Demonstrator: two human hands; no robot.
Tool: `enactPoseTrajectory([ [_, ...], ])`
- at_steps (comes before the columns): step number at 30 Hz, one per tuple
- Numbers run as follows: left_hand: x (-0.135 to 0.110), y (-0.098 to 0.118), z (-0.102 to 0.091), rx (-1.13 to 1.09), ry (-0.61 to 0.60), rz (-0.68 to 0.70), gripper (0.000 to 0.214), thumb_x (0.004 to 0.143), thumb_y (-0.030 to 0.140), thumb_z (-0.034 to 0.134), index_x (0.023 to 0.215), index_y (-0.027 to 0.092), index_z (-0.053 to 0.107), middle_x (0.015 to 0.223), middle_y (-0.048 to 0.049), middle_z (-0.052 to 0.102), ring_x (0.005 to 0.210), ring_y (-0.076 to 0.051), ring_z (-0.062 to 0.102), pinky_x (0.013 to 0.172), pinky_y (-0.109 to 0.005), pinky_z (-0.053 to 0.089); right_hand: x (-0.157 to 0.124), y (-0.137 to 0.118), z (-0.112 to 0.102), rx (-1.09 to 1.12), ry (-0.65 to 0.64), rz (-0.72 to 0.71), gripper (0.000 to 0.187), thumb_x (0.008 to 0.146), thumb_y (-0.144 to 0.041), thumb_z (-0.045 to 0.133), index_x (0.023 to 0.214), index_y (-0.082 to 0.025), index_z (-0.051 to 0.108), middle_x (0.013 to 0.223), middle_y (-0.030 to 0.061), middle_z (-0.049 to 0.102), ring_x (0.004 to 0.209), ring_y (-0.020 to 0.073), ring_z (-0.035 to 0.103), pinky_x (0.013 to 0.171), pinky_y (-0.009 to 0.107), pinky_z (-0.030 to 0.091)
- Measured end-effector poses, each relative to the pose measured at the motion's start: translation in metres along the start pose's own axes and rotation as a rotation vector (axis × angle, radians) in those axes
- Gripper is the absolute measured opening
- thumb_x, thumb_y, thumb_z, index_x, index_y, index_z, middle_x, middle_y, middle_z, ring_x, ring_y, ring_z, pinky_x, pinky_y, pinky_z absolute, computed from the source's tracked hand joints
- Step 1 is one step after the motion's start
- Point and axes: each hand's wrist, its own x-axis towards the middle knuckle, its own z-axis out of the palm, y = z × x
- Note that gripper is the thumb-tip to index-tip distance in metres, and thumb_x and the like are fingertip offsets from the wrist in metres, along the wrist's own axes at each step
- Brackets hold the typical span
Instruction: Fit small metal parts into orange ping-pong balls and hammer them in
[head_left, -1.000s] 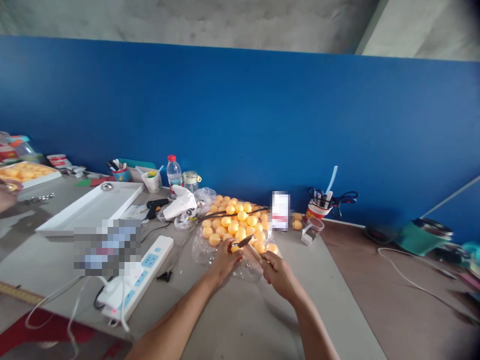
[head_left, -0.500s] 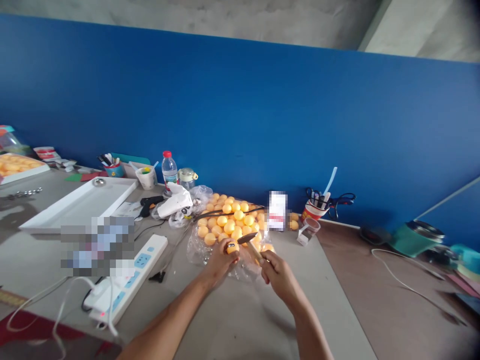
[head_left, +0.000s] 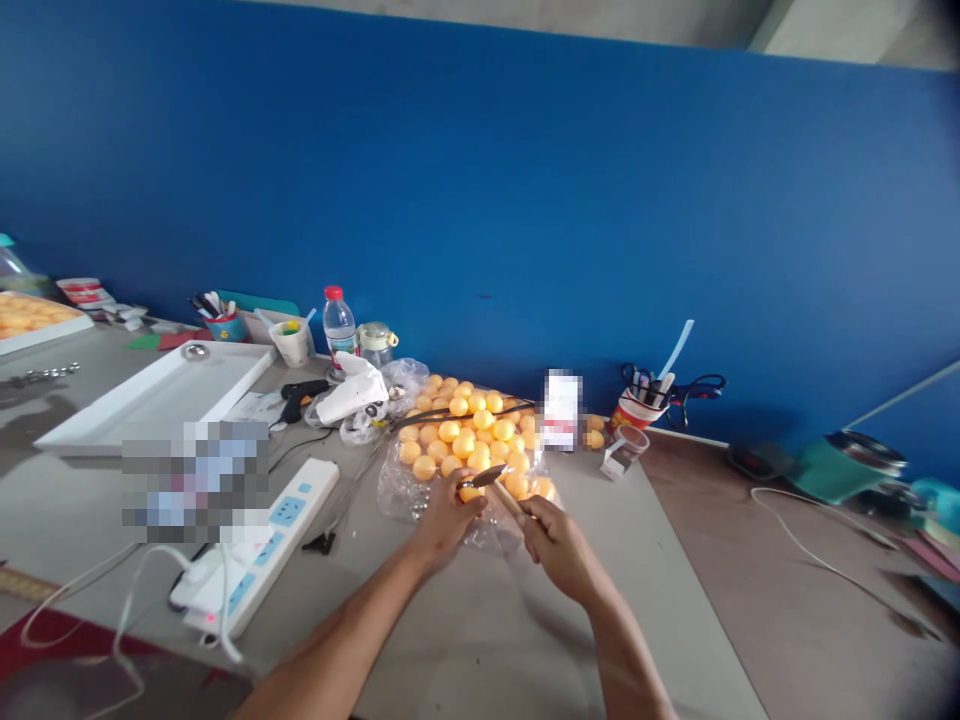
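Observation:
In the head view my left hand [head_left: 446, 518] is closed around an orange table tennis ball [head_left: 470, 492], with a small shiny metal piece on its upper side. My right hand [head_left: 555, 540] grips the wooden handle of a small hammer [head_left: 508, 498]. The hammer's dark head lies over or against the top of the held ball; whether they touch is hard to tell. Just beyond both hands, a clear plastic bag [head_left: 394, 487] holds many more orange balls [head_left: 463, 442], with small shiny bits near its front edge.
To the left are a white power strip [head_left: 296, 535] with cables, a white tray [head_left: 161, 395] and a glue gun [head_left: 300, 398]. A bottle [head_left: 339, 330] stands behind. A clear plastic cup [head_left: 626, 450] and a tool-filled paper cup [head_left: 637, 410] are at the right, before a blue partition [head_left: 480, 200].
The hammer head has come down and left onto or close to the ball in my left hand. The whole view has tilted slightly downward.

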Motion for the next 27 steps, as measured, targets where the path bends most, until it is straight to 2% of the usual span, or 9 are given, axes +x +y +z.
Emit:
enactPoseTrajectory([
  [5,0.0025,-0.0055,-0.0004,0.022,0.001,-0.002,0.048,0.071,0.03,0.067,0.115,0.016,0.054,0.073,0.001,0.06,0.061,-0.012,0.058,0.057,-0.023,0.045,0.0003,-0.0009,0.0002,0.078,-0.015,0.019,0.027,0.09,-0.035,0.042,0.067,-0.021,0.041,0.053,-0.0037,0.047,0.051,0.0117,0.045,0.055,0.025,0.035],
  [11,-0.0005,-0.0002,0.0012,-0.034,-0.003,-0.026,0.046,0.07,0.029,0.066,0.113,0.017,0.055,0.071,0.0018,0.058,0.06,-0.012,0.056,0.055,-0.023,0.045,0.0014,0.0008,0.0005,0.069,-0.026,0.019,0.025,0.09,-0.034,0.043,0.068,-0.021,0.043,0.053,-0.0041,0.048,0.052,0.0116,0.045,0.056,0.025,0.035],
  [27,0.0009,-0.0057,0.0,-0.002,-0.013,-0.01,0.044,0.072,0.028,0.064,0.114,0.017,0.054,0.07,0.0018,0.059,0.061,-0.013,0.057,0.059,-0.024,0.045,0.0009,0.0018,-0.0001,0.056,-0.037,0.029,0.026,0.09,-0.034,0.042,0.068,-0.021,0.042,0.053,-0.0046,0.047,0.052,0.0116,0.045,0.056,0.025,0.035],
])
